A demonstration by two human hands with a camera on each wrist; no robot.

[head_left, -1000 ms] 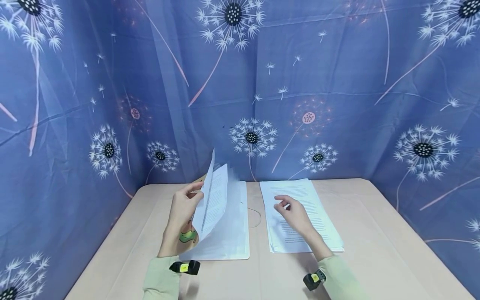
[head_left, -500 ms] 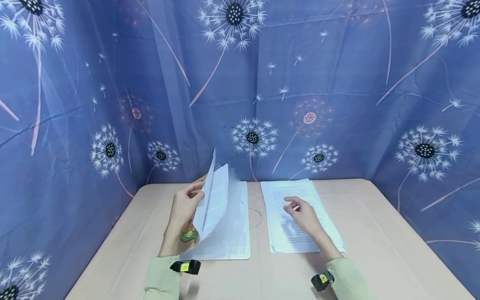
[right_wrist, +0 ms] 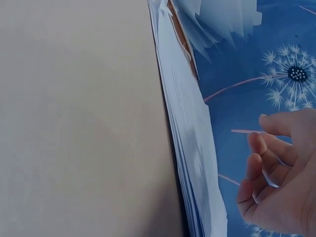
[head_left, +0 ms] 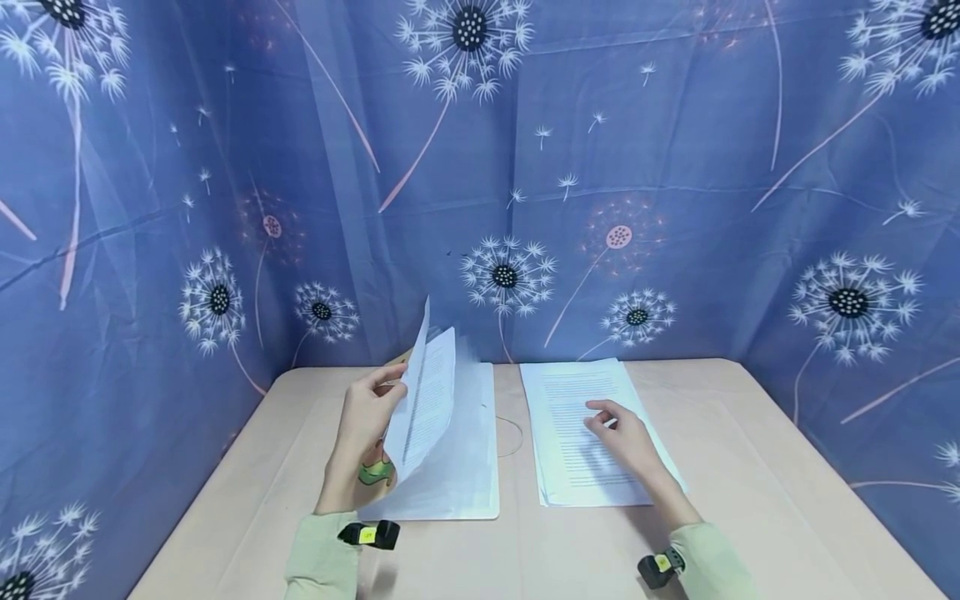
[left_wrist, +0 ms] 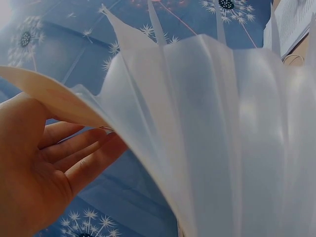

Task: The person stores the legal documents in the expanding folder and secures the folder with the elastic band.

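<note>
A folder with clear plastic pockets (head_left: 467, 479) lies opened on the left half of the table. My left hand (head_left: 365, 417) grips its lifted tan cover and front pockets, thumb and forefinger at their edge. A printed sheet (head_left: 432, 392) shows among the raised pockets. In the left wrist view, my fingers bend behind the cover (left_wrist: 54, 96), and the translucent pockets (left_wrist: 207, 123) fan out to the right. My right hand (head_left: 628, 437) hovers over a stack of printed papers (head_left: 558, 458), fingers loosely curled and holding nothing; the right wrist view shows it above the stack's level.
The folder and paper stack stand side by side, with a thin cord loop (head_left: 517, 433) in the gap between them. Beige cloth covers the table (head_left: 757, 483). A blue dandelion-print curtain (head_left: 697, 208) rises behind the table and along both sides.
My right hand has moved right and slightly nearer across the paper stack, with its fingers still loosely curled. The left hand and folder have stayed in place.
</note>
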